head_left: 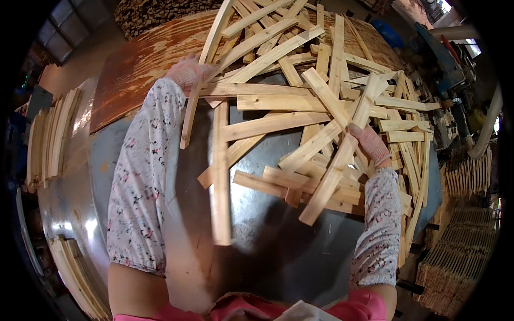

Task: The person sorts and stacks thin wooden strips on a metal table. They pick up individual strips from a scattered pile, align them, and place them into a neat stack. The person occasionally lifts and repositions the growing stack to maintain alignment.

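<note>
Both my hands wear pale pink work gloves, with flowered sleeves covering the forearms. At the left edge of a loose pile of wooden slats (278,124), my left hand (187,72) is closed on a long slat (190,115) that slants across it. Its fingertips are partly hidden behind the wood. On the right side of the pile, my right hand (369,143) grips another slat (329,184), thumb on top. That slat lies tilted over several others, its near end toward me. The slats cross one another at many angles.
A grey metal tabletop (198,192) lies under the pile, with a worn brown wooden board (139,64) beyond it. Stacked slats stand at the left (53,136) and lower left (77,278). Bundled wood (455,262) sits at the lower right; a blue machine (439,59) stands far right.
</note>
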`<move>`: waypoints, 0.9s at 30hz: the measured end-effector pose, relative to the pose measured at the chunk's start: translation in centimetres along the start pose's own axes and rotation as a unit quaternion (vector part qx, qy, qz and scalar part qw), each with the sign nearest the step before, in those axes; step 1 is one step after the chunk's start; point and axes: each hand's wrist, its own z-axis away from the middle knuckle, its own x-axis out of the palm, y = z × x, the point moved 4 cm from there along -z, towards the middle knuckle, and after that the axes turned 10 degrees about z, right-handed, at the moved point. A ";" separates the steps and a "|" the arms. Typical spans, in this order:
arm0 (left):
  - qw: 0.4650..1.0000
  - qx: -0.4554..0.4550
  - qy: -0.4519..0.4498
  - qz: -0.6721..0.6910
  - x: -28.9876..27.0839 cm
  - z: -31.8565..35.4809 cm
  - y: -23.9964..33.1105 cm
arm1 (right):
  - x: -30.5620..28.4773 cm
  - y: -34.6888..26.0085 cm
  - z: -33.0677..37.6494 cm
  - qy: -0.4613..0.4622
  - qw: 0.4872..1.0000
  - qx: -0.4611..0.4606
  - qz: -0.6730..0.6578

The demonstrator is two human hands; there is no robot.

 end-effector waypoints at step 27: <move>0.918 -0.284 0.184 0.205 -0.6 74.9 -24.9 | 21.2 -31.0 29.8 -0.117 0.972 -0.090 0.181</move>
